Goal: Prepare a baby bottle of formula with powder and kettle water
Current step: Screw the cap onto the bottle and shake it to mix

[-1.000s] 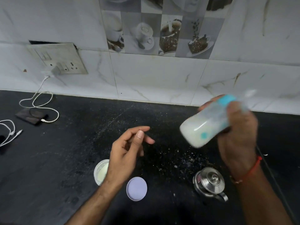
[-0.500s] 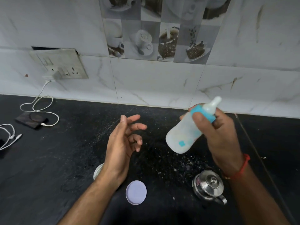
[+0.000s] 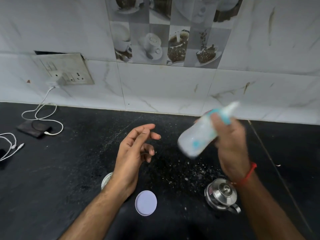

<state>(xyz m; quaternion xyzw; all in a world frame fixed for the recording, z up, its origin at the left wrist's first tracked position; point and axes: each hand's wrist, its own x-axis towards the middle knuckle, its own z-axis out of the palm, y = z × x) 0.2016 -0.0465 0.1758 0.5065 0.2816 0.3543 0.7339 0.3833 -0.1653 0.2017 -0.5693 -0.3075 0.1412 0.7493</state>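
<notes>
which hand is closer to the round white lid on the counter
Left. The left hand hovers just above and behind the lid; the right hand, gripping the bottle, is farther off to the right.

At centre right of the frame, the right hand (image 3: 230,146) is gripping a blurred, tilted clear plastic baby bottle (image 3: 199,135) with a blue collar, above the black stone counter (image 3: 69,170). The left hand (image 3: 133,153) is hovering at centre, fingers loosely spread. A steel kettle (image 3: 221,194) and a round white lid (image 3: 146,203) are sitting at lower centre.
</notes>
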